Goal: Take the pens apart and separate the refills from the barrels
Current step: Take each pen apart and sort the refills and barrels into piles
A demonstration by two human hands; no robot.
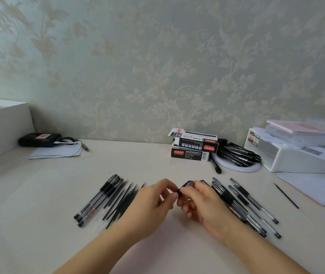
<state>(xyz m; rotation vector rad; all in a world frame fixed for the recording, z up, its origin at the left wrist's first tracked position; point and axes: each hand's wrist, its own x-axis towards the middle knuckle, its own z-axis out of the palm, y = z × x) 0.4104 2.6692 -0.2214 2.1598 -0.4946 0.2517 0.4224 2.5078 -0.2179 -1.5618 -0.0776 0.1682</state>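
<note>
Both hands meet at the table's middle. My right hand (199, 200) grips a black-and-clear pen (186, 185), most of it hidden in the palm. My left hand (153, 200) pinches the pen's near end with thumb and fingertips. Left of the hands lie several thin black refills (122, 202), and further left three clear barrels with black grips (98, 198). To the right of my right hand lies a heap of several whole pens (244, 204). One lone refill (286, 195) rests further right.
Two stacked black pen boxes (194, 148) stand at the back, beside more black pens on a white round plate (237, 155). White boxes and papers (300, 151) fill the back right. A black device with a cable (40, 139) sits on paper at the back left.
</note>
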